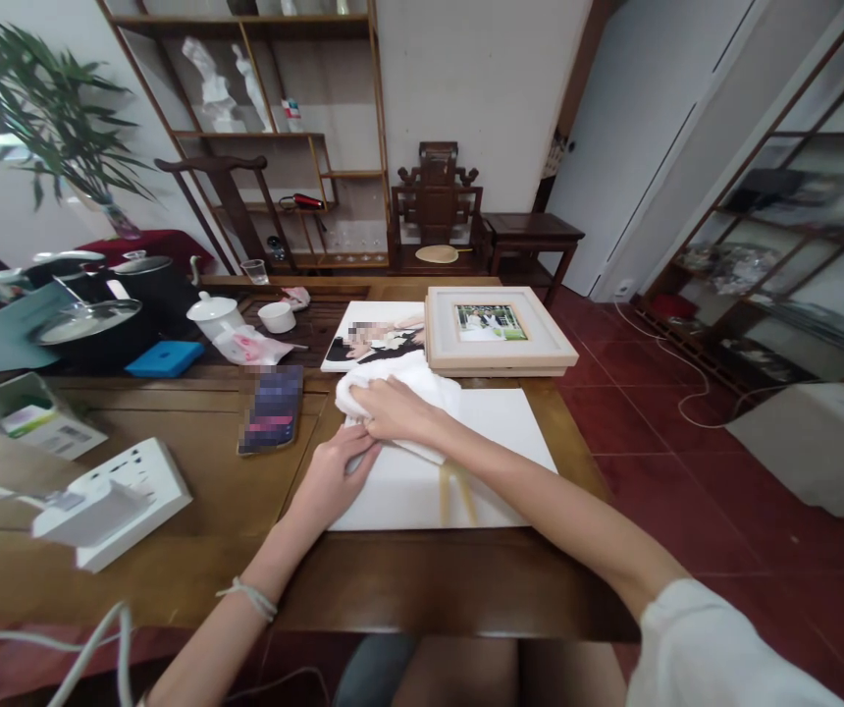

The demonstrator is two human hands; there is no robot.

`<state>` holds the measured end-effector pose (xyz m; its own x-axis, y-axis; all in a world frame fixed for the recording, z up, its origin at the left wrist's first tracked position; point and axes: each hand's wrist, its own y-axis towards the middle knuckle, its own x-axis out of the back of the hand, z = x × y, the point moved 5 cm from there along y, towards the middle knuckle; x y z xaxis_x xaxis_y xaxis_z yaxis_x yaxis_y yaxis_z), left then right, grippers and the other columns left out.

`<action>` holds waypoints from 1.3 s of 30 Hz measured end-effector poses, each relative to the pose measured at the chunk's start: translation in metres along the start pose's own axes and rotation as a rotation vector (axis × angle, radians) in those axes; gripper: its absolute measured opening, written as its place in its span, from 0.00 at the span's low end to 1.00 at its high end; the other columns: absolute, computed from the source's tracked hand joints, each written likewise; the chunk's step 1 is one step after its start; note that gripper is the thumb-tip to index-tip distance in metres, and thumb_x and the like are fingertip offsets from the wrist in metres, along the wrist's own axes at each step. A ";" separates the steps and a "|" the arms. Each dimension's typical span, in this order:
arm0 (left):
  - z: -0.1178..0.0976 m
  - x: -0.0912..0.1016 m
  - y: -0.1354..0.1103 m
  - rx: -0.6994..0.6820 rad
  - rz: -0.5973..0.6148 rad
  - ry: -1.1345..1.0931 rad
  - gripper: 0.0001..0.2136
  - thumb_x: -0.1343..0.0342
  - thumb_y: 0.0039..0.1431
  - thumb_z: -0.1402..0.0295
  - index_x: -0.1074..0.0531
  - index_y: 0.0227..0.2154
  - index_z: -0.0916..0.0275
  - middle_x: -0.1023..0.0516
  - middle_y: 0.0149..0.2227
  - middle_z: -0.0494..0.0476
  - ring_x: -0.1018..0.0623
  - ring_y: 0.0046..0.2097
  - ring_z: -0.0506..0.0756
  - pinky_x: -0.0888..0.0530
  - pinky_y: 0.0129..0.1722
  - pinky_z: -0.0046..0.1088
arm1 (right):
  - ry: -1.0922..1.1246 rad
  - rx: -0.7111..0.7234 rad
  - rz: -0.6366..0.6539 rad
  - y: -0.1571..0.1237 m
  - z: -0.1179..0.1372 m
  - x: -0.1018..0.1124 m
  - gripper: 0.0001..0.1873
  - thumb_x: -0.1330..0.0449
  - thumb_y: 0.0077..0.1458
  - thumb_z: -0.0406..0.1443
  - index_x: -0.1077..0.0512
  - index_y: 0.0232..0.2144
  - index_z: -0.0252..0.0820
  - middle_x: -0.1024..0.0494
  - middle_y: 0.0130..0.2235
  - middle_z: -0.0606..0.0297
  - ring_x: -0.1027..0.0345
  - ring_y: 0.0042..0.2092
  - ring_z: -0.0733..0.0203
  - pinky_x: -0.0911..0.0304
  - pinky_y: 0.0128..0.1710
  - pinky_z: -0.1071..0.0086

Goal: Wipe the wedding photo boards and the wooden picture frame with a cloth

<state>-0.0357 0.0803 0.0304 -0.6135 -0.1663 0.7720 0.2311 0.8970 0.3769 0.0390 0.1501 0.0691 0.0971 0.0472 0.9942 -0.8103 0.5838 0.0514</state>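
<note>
The right grip [391, 407] is clutching a bunched white fluffy cloth [428, 380], pressed down on a flat white rectangular panel [407, 491] lying on the brown wooden bench [429, 579]. The left grip [340, 465] rests at the panel's left edge, just beside the right; I can't tell whether it pinches anything. Beyond both sits a pale wooden picture frame [492, 350]; left of them, a dark rectangular phone [281, 408].

Brown wooden table [422, 579] beneath a white panel [403, 496], phone [275, 407], power strip [161, 486] and picture frame [496, 352].
</note>
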 end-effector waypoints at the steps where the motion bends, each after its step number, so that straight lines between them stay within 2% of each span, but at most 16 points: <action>1: 0.000 0.000 0.000 0.003 0.001 -0.004 0.13 0.52 0.60 0.65 0.22 0.38 0.58 0.21 0.45 0.58 0.23 0.48 0.59 0.28 0.49 0.37 | -0.001 0.009 0.002 -0.002 0.000 -0.001 0.14 0.48 0.50 0.29 0.34 0.42 0.37 0.25 0.40 0.53 0.32 0.42 0.49 0.41 0.40 0.62; 6: 0.007 -0.004 -0.002 0.044 -0.014 -0.016 0.14 0.51 0.60 0.65 0.24 0.43 0.60 0.23 0.49 0.59 0.27 0.54 0.59 0.35 0.57 0.43 | 0.010 -0.044 0.009 -0.041 -0.021 0.000 0.14 0.49 0.49 0.25 0.34 0.40 0.37 0.26 0.38 0.54 0.32 0.38 0.53 0.42 0.34 0.66; 14: 0.009 -0.008 -0.004 0.030 -0.023 0.005 0.15 0.52 0.61 0.64 0.26 0.46 0.60 0.25 0.51 0.59 0.29 0.55 0.59 0.37 0.58 0.46 | 0.003 -0.290 -0.037 -0.146 -0.070 0.010 0.08 0.49 0.53 0.28 0.34 0.37 0.37 0.28 0.34 0.56 0.34 0.38 0.53 0.42 0.33 0.68; 19: 0.007 -0.008 -0.003 -0.010 -0.006 0.042 0.17 0.54 0.62 0.65 0.29 0.50 0.62 0.31 0.56 0.62 0.32 0.58 0.59 0.36 0.58 0.43 | -0.272 -0.526 -0.247 -0.202 -0.081 0.031 0.11 0.50 0.48 0.23 0.31 0.30 0.38 0.28 0.40 0.51 0.34 0.40 0.48 0.40 0.30 0.65; 22: 0.007 -0.010 -0.003 -0.008 0.039 0.056 0.18 0.56 0.63 0.65 0.32 0.53 0.59 0.35 0.59 0.60 0.37 0.61 0.60 0.40 0.59 0.46 | -0.334 -0.419 -0.291 -0.205 -0.075 0.024 0.16 0.52 0.45 0.20 0.29 0.27 0.39 0.29 0.46 0.49 0.36 0.44 0.47 0.37 0.33 0.61; 25: 0.009 -0.013 -0.003 0.015 0.099 0.075 0.19 0.57 0.63 0.64 0.36 0.56 0.58 0.40 0.62 0.60 0.41 0.63 0.60 0.44 0.61 0.48 | -0.196 -0.240 -0.245 -0.189 -0.069 0.003 0.17 0.50 0.40 0.20 0.27 0.28 0.39 0.30 0.51 0.51 0.39 0.50 0.45 0.37 0.45 0.54; 29: 0.010 -0.014 -0.003 0.048 0.160 0.090 0.21 0.57 0.63 0.62 0.40 0.58 0.57 0.40 0.62 0.60 0.42 0.64 0.59 0.46 0.61 0.49 | -0.027 -0.115 -0.201 -0.166 -0.070 -0.014 0.10 0.46 0.40 0.25 0.28 0.27 0.38 0.44 0.63 0.54 0.59 0.64 0.40 0.56 0.58 0.41; 32: 0.011 -0.013 -0.002 0.061 0.160 0.087 0.21 0.57 0.63 0.61 0.38 0.57 0.58 0.39 0.62 0.61 0.42 0.63 0.59 0.46 0.61 0.48 | 0.005 -0.117 -0.121 -0.161 -0.068 -0.017 0.11 0.47 0.42 0.24 0.28 0.28 0.36 0.45 0.63 0.51 0.63 0.65 0.41 0.62 0.59 0.39; 35: 0.011 -0.014 -0.002 0.067 0.158 0.087 0.21 0.57 0.63 0.61 0.37 0.57 0.59 0.39 0.62 0.61 0.42 0.64 0.59 0.46 0.61 0.47 | 0.039 -0.097 -0.044 -0.173 -0.050 -0.016 0.12 0.47 0.42 0.23 0.28 0.30 0.36 0.46 0.64 0.51 0.65 0.65 0.42 0.62 0.60 0.41; 39: 0.011 -0.014 -0.003 0.070 0.160 0.091 0.21 0.57 0.63 0.61 0.38 0.57 0.61 0.39 0.62 0.62 0.42 0.64 0.59 0.47 0.62 0.47 | 0.123 -0.058 0.070 -0.207 -0.011 -0.012 0.15 0.47 0.40 0.23 0.27 0.31 0.39 0.48 0.64 0.56 0.66 0.66 0.43 0.62 0.61 0.40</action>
<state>-0.0357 0.0844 0.0129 -0.5016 -0.0525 0.8635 0.2653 0.9407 0.2113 0.2124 0.0376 0.0457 0.1145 0.1859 0.9759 -0.7830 0.6214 -0.0265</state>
